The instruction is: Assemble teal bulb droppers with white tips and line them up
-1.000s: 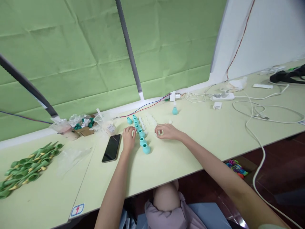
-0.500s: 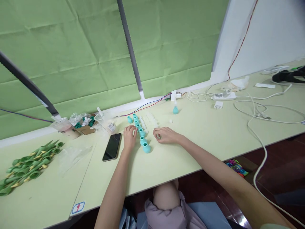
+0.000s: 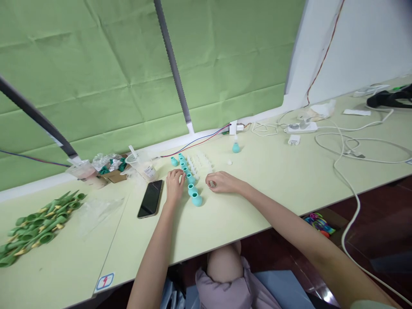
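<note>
A row of small turquoise bulb-shaped pots [image 3: 197, 200] with open necks runs away from me across the table. At the row's left side is my left hand [image 3: 175, 184], its fingers bent together and their tips against or very close to one of the pots. Whether they grip anything is hidden. To the row's right, my right hand [image 3: 222, 182] rests low over the tabletop, thumb and fingers curled into a pinch; what is between them is too small to make out. Small white translucent pieces [image 3: 199, 161] lie in lines beyond my hands.
A phone [image 3: 150, 198] lies left of my left arm. Farther back stand plastic cups [image 3: 141, 165] and a small cardboard box [image 3: 116, 174]. Green leaf-like pieces [image 3: 41, 227] are spread at left. One turquoise bulb [image 3: 236, 147] stands apart near a power strip [image 3: 301, 127] and white cables.
The view has shifted very slightly. Both hands stay in nearly the same places, with the right fingers curled a little differently; the pots have not visibly moved.
</note>
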The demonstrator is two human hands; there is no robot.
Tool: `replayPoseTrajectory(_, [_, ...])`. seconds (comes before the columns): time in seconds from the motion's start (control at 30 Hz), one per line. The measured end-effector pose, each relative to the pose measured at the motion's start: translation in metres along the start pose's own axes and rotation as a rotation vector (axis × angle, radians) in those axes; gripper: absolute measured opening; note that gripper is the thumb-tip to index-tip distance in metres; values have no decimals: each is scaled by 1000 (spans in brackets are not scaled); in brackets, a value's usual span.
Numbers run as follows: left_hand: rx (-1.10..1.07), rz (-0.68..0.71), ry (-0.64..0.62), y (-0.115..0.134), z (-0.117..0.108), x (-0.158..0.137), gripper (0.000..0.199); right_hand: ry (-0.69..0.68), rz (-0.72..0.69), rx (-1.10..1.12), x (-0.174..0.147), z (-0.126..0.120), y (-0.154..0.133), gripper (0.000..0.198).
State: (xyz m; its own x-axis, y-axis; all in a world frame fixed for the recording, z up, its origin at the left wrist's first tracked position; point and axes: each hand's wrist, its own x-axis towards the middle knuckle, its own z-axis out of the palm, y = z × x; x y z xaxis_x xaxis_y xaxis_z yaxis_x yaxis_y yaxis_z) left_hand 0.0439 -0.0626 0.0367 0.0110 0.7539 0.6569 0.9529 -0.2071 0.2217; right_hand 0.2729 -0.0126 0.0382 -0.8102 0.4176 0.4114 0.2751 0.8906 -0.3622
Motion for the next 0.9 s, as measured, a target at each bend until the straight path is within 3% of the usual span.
replayPoseTrajectory(0.23, [-18,14,27,-1,0,0,22,59,-16,201,2,2,2,10])
replayPoseTrajectory(0.33, [-57,-21,76,3,-6,3,22,154,18,413,6,-2,2,7])
replayPoseTrajectory(0.43, [-229,-67,99,17,-15,7,24,284,19,578,8,-12,-5,5])
replayPoseTrajectory(0.5, [-458,-103,7,30,-20,8,28,347,11,628,9,-18,-14,7])
replayPoseTrajectory(0.6, [-860,-144,-308,47,-21,8,35,359,-22,625,8,-22,-25,6])
replayPoseTrajectory(0.63, [-943,-175,-347,51,-20,7,34,349,-32,610,7,-21,-27,6])
replayPoseTrajectory(0.77, [-1115,-306,-386,55,-15,6,35,340,-61,553,7,-14,-29,4])
replayPoseTrajectory(0.9, [-1167,-345,-431,54,-14,6,36,337,-85,559,7,-10,-28,3])
